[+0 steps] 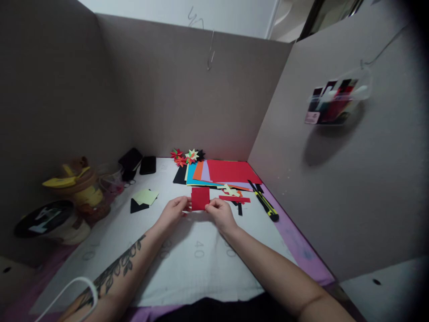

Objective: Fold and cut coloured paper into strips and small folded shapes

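Grey panels (194, 89) enclose a white mat (201, 284) printed with numerals. Across its far part lie overlapping sheets, among them a large red sheet (231, 171) and a blue sheet (191, 175). On the left stands a tub with a black lid (47, 219); a utility knife (266, 205), black and yellow, lies slantwise on the right.

The two hands meet at mid-mat around a red paper square (200, 199), which stands between them, its face turned toward the wearer. The left hand (172, 210) has its thumb and fingers closed on the square's left edge. The right hand (223, 214) pinches the lower right corner between thumb and bent forefinger. The square thus lies to the right of the left grip, and up and to the left of the right grip; both hands touch it, neither being clearly nearer. Its sides look almost equal, so no long axis can be told, nor whether it is folded or layered.

Folded paper stars (192, 155) sit beyond the square, near the back panel. Left of the hands, pale green paper (145, 197) overlaps black paper (138, 206). Smallest are the narrow paper strips (236, 199), scattered beyond the right hand.
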`<state>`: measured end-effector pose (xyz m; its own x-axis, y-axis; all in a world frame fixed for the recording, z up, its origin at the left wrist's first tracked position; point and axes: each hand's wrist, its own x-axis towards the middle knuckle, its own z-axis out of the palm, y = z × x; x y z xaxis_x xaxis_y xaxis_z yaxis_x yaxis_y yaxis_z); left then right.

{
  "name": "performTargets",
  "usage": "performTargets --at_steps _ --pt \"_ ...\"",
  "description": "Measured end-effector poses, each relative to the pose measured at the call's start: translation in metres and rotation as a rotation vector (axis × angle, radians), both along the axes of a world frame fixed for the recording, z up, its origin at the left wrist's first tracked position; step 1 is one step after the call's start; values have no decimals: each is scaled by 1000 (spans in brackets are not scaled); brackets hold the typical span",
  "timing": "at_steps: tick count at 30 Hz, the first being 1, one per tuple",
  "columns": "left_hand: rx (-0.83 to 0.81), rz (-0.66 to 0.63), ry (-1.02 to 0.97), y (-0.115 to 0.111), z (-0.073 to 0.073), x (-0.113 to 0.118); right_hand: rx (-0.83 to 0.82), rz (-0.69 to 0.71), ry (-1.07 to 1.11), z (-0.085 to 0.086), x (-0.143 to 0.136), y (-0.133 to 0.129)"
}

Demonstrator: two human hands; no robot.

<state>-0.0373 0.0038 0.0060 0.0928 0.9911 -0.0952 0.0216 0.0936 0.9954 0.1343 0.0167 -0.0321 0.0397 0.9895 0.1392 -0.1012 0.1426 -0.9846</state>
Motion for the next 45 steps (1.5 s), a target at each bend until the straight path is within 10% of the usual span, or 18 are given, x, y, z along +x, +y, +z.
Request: performTargets --at_steps 45 --pt "50 1 305 -1 -15 1 33 -47 79 5 0 -4"
